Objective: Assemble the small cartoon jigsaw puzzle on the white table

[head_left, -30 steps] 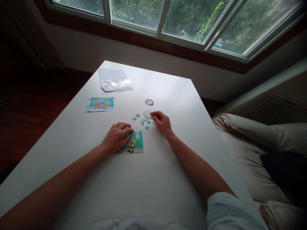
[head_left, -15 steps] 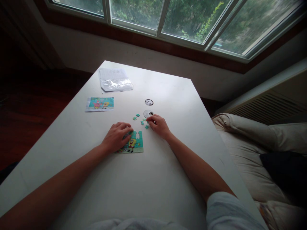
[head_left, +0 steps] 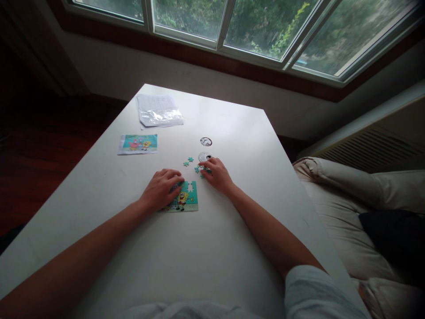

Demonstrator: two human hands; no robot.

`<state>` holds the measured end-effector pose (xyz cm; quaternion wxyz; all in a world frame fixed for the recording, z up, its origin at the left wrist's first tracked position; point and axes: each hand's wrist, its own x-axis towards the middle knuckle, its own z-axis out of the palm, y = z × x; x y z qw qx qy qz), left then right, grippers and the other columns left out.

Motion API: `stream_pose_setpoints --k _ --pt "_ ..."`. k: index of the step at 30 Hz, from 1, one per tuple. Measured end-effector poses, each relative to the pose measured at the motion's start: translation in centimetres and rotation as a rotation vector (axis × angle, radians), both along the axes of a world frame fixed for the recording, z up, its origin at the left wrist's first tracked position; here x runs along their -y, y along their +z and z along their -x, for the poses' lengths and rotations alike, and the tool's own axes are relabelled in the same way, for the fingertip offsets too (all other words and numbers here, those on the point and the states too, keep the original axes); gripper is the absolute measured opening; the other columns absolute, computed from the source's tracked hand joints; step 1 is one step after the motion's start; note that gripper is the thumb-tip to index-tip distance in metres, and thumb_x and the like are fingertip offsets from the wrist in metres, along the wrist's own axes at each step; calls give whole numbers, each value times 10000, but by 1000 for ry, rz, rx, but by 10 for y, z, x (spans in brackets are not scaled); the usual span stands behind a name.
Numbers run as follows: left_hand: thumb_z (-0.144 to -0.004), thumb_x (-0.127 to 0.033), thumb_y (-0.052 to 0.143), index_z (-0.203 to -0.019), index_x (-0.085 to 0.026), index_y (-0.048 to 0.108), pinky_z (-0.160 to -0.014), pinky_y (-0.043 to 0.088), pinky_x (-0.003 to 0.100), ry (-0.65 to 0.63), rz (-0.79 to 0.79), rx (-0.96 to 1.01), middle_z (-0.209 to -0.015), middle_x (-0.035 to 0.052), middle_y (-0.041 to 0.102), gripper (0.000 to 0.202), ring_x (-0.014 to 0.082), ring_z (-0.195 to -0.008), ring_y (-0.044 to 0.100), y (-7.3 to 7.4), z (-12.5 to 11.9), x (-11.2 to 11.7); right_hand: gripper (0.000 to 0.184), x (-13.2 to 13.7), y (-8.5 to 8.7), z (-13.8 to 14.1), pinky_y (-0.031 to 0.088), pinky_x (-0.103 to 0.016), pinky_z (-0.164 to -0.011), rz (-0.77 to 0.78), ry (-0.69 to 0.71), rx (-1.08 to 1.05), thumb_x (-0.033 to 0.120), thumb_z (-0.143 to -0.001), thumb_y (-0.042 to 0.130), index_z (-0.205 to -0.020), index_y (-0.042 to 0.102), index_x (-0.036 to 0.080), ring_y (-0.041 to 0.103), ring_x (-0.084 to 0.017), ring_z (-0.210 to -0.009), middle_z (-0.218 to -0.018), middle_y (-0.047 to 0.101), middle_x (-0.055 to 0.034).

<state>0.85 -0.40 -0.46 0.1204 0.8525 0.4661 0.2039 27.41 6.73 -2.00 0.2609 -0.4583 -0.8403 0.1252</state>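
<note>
A small, partly joined cartoon jigsaw (head_left: 186, 199) lies on the white table (head_left: 186, 266). My left hand (head_left: 162, 188) rests on its left part, fingers curled down and pressing it flat. My right hand (head_left: 215, 174) sits just right of the jigsaw, over several loose teal pieces (head_left: 189, 161). Its fingertips are bent down onto the pieces, and I cannot see whether one is pinched between them.
A picture card (head_left: 137, 144) showing the same cartoon lies at the left. A clear plastic bag on paper (head_left: 158, 112) sits at the far edge. Two small round lids (head_left: 206, 141) lie beyond the loose pieces. A cushioned seat (head_left: 358, 199) is at the right.
My right hand has slid left and toward me, from beside the nearer round lid onto the loose pieces. My left hand has stayed on the jigsaw.
</note>
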Motion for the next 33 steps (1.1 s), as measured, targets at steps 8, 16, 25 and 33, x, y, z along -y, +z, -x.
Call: stream_pose_setpoints --k 8,16,25,33 --pt "-956 -330 531 -1180 -268 678 -1003 428 464 1 -8 -24 -1300 63 645 275 275 -1200 548 1 -1 0 210 1 4 10 427 -408 -923 -18 38 126 275 -922 646 -1120 714 259 511 -259 -1006 -1036 613 -85" --pt "-951 -330 527 -1183 -276 681 -1005 431 463 -1 -2 -18 -1301 64 643 283 274 -1201 549 1 0 0 125 5 10 13 405 -369 -866 62 29 5 182 -833 682 -948 654 221 557 -223 -935 -955 654 -45" --pt "-954 -326 528 -1187 -273 675 -996 431 465 0 -8 -32 -1302 60 641 280 275 -1210 541 0 0 0 52 24 25 23 433 -253 -709 319 226 -239 170 -856 645 -855 676 212 588 -128 -735 -781 656 23" --pt "-950 -321 537 -1177 -277 679 -999 425 466 3 -8 -15 -1296 61 644 272 280 -1209 544 1 -1 0 78 26 15 34 419 -306 -801 165 205 -115 151 -867 675 -832 674 221 536 -182 -852 -806 643 -11"
